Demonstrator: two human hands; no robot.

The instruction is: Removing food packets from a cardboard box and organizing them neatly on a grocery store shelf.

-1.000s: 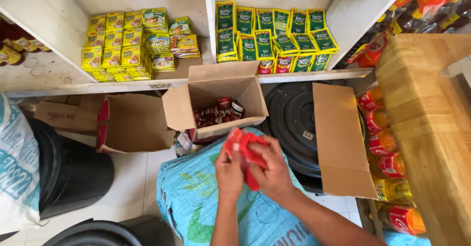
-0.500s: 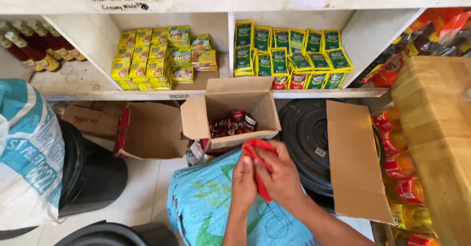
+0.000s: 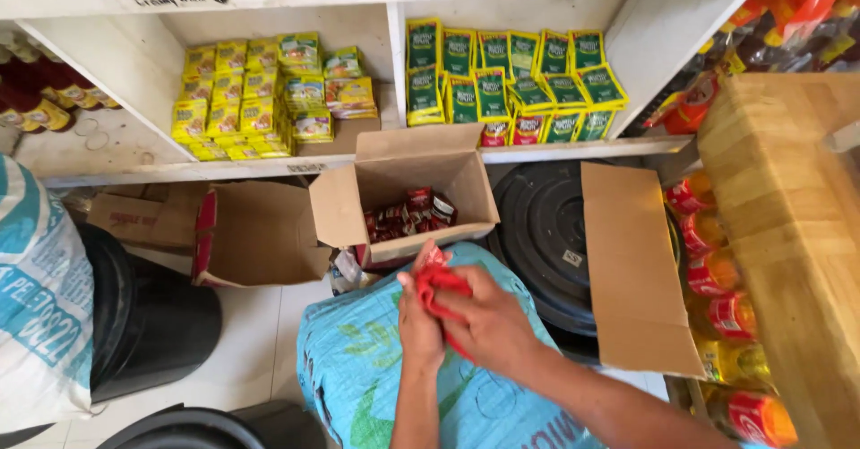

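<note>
Over the sack: both hands are working above a blue-green woven sack (image 3: 376, 368), just before an open cardboard box (image 3: 403, 189).
Left hand (image 3: 419, 324): closing around red sachets (image 3: 439, 283).
Right hand (image 3: 488, 324): gripping the same sachets.
Box: holding more red packets (image 3: 408, 216).

open carton (image 3: 408, 200) ahead, flap (image 3: 638, 270) right
</note>
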